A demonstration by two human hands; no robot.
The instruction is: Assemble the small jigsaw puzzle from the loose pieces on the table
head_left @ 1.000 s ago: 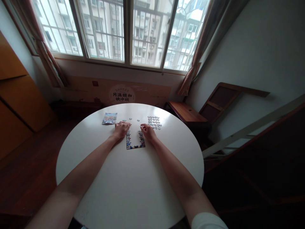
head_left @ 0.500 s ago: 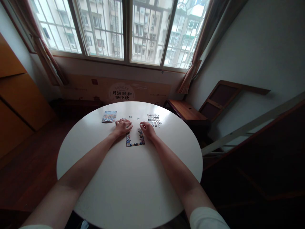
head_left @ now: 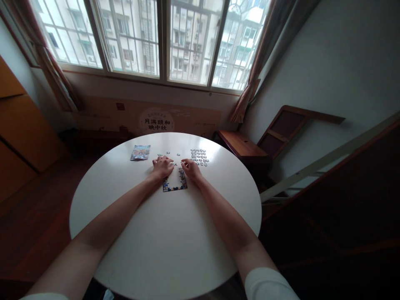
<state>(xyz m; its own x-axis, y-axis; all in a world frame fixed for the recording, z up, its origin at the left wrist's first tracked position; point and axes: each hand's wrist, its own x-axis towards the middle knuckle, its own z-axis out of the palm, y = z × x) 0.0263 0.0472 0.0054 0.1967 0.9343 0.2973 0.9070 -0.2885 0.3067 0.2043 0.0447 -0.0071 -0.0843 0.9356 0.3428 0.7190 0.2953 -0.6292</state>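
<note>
- Head view: puzzle [head_left: 175, 189] on the bench's [head_left: 162, 233] far half, probably light, stiff card; pinch edges.
- Left hand [head_left: 163, 167] covers its far-left corner, fingers loosely bent; right hand [head_left: 191, 170] nearly pinched; can't tell either's hold.

The left arm [head_left: 120, 218] and right arm [head_left: 223, 216] slant inward over the table's [head_left: 168, 258] near edge, converging toward its far edge, the left hand [head_left: 162, 167] palm down with fingers loosely spread, the right hand [head_left: 191, 169] near it, fingers bent inward, their grip too small to tell.
</note>
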